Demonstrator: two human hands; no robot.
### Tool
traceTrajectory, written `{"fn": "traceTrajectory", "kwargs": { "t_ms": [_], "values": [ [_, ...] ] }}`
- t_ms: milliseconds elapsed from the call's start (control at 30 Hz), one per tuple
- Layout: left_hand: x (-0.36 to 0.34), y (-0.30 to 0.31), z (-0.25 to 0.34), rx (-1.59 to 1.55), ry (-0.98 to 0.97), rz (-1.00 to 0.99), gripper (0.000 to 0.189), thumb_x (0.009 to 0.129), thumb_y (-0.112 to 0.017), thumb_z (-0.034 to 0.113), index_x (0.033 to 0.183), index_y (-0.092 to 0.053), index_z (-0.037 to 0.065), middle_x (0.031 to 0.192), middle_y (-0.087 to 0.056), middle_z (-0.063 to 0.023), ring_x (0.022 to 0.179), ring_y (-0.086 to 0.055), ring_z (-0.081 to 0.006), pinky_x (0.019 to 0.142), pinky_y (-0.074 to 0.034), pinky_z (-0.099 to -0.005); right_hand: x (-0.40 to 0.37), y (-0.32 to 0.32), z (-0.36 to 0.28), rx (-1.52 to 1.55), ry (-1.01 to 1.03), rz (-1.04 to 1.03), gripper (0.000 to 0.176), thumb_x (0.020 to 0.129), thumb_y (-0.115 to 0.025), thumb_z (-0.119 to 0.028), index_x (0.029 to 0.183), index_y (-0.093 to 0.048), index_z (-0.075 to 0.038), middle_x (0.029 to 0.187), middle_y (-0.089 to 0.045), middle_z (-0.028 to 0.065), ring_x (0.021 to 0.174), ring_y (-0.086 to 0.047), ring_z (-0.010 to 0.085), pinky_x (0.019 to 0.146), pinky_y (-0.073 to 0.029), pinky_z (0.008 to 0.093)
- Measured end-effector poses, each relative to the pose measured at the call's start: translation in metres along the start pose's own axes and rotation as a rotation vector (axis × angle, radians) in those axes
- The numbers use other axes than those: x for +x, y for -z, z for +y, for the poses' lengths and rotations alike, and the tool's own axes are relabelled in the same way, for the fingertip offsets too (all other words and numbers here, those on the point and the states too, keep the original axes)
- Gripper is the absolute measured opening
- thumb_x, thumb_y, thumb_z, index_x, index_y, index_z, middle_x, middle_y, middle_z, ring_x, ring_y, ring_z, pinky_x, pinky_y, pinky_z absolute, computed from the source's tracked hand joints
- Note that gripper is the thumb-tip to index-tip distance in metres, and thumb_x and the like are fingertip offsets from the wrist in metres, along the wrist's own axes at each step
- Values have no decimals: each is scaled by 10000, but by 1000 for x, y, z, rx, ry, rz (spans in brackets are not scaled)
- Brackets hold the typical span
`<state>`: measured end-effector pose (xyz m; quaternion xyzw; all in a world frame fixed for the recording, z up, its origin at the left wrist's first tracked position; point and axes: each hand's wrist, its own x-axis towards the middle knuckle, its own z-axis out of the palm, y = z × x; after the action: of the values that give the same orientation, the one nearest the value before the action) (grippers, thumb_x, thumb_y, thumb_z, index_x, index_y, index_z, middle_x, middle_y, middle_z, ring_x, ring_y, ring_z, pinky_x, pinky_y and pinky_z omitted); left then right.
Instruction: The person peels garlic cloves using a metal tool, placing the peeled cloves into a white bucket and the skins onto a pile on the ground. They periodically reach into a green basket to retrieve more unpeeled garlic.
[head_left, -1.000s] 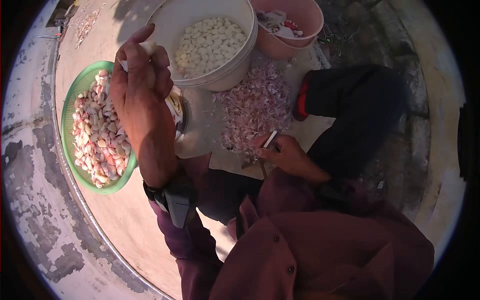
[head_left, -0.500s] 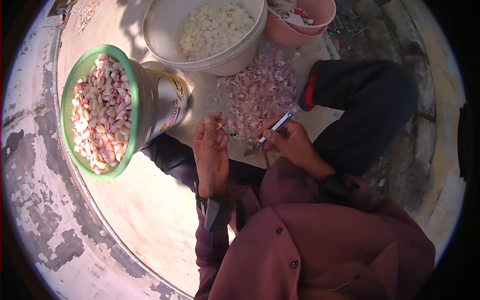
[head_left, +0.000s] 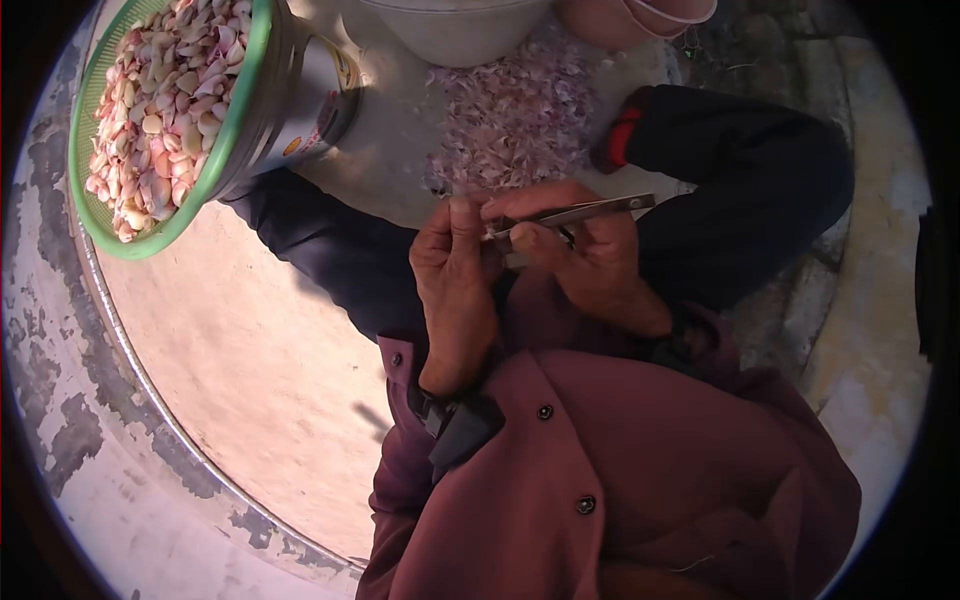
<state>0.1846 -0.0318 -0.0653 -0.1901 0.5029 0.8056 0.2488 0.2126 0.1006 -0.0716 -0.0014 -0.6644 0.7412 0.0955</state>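
My left hand (head_left: 458,285) is closed in a pinch, thumb up, on what looks like a garlic clove, mostly hidden by the fingers. Against it, my right hand (head_left: 590,255) grips a slim metal knife-like tool (head_left: 615,206) with a rivet near its outer end. The tool's inner end meets the left fingertips, and both hands nearly touch above my lap. Just beyond them lies a heap of pinkish garlic skins (head_left: 515,115) on the ground. Unpeeled garlic cloves (head_left: 165,110) fill a green-rimmed basket (head_left: 235,125) at the upper left.
The basket rests on a pale printed bucket (head_left: 310,110). A large white tub (head_left: 460,35) and a pink bucket (head_left: 600,30) stand at the top, partly cut off. My bent, dark-trousered legs (head_left: 760,190) frame the skins. A low peeling wall edge (head_left: 130,420) curves along the left.
My hands have come together, with the tool brought to the left fingertips and turned more level. The view has tipped down, so the tub's peeled cloves are out of frame.
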Motion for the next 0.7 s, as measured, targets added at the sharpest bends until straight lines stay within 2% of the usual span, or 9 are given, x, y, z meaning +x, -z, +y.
{"fn": "traceTrajectory", "kwargs": {
  "t_ms": [67,100,167,400,467,500,600,667,700],
  "values": [
    [-1,-2,-1,37,-23,21,341,1001,-504,328,907,-649,34,678,-511,77,574,-348,16,485,-233,-183,-4,1,-2,-14,-106,-68,184,899,-633,-60,1052,-583,30,1061,-658,143,986,-623,177,874,-489,301],
    [-3,-5,1,31,-19,25,341,1001,-504,328,907,-649,34,678,-511,77,574,-348,16,485,-233,-183,-4,-1,-2,-17,-112,-72,184,899,-633,-60,1052,-583,30,1061,-658,143,986,-623,177,874,-489,301],
    [-4,-10,4,53,-46,64,360,1001,-507,327,894,-663,21,677,-526,72,581,-360,12,488,-244,-188,-2,-7,-3,16,-1,15,145,884,-651,-41,1017,-648,18,991,-688,109,882,-662,151,749,-518,250],
    [-3,-6,-1,161,-132,38,365,1004,-503,318,895,-678,16,633,-502,70,586,-381,-8,514,-290,-194,-6,-7,-5,-43,-36,55,131,892,-641,-42,1003,-647,28,988,-693,104,873,-663,143,757,-519,248],
    [-3,-5,-1,233,-113,40,367,1007,-496,317,899,-680,18,633,-499,71,591,-390,-9,523,-294,-192,-7,-5,-3,77,-182,70,126,907,-625,-47,1001,-642,36,981,-691,101,868,-654,133,772,-517,249],
    [-4,-4,-1,234,-112,40,367,1007,-496,317,899,-680,18,633,-499,71,591,-390,-9,523,-294,-192,-8,-5,-2,77,-183,71,126,907,-625,-47,1001,-642,36,981,-691,101,868,-654,133,772,-517,249],
    [-8,-5,3,226,-76,15,369,1007,-491,329,976,-666,5,718,-534,41,657,-449,-27,574,-360,-193,-10,-3,0,144,-219,71,128,931,-593,-58,1016,-596,37,970,-684,125,885,-638,133,809,-508,261],
    [-9,-11,15,32,66,0,323,989,-537,283,1104,-616,-9,870,-587,-14,795,-526,-60,699,-441,-206,-5,-3,-3,244,-238,122,122,936,-586,-68,1002,-594,35,971,-685,130,893,-640,132,817,-513,268],
    [-8,-9,12,33,67,0,323,989,-537,283,1104,-616,-9,870,-587,-14,795,-526,-60,699,-441,-206,-5,-2,-1,244,-238,123,122,936,-586,-68,1002,-594,35,971,-685,130,893,-640,132,817,-513,268]
  ]
}}
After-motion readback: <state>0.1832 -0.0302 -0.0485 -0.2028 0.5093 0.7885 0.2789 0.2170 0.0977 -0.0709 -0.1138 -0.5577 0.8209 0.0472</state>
